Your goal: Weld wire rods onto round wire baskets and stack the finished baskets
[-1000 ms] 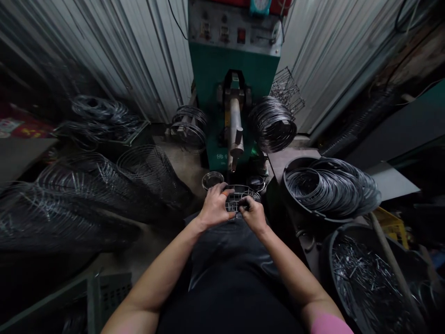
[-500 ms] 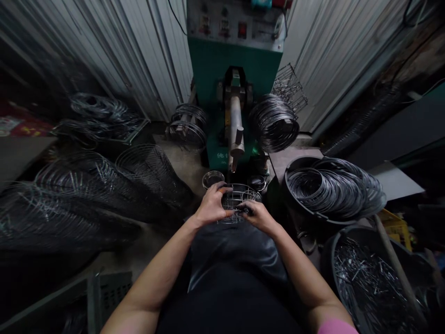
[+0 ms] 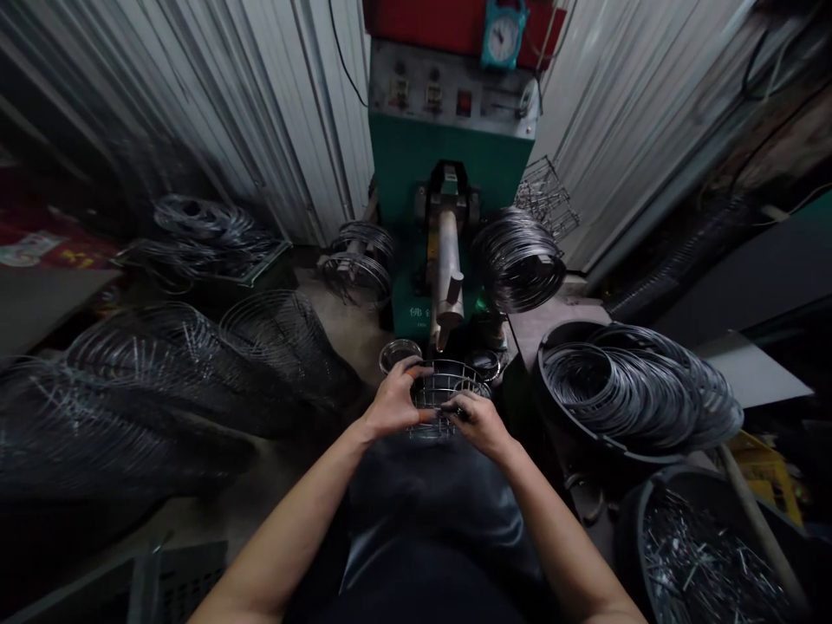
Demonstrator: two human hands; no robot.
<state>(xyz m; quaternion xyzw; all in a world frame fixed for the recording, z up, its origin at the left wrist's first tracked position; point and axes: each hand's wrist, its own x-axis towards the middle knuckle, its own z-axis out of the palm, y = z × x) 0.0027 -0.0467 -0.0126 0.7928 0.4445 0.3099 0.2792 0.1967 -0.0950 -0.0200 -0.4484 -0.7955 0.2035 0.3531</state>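
Observation:
Just below the tip of a spot-welding machine's metal arm (image 3: 448, 264), a round wire basket (image 3: 445, 378) is held low in front of my body. My left hand (image 3: 393, 400) grips its left side, thumb and fingers spread along the wires, with orange coverings on some fingers. At the near right side, my right hand (image 3: 482, 423) is closed in a pinch with darkened fingertips on the basket's wires. Whether a small loose piece is also between those fingers cannot be made out. The basket's lower part is dim.
Wire rings hang on both sides of the green machine (image 3: 396, 182). At right stand a black tub of wire rings (image 3: 552, 390) and a bucket of short wire pieces (image 3: 630, 520). Wire mesh baskets (image 3: 162, 373) lie at left. A blue clock (image 3: 503, 35) tops the machine.
My view has tilted upward, so the machine sits lower in the picture and the blue clock shows fully. Both hands keep nearly the same hold on the basket.

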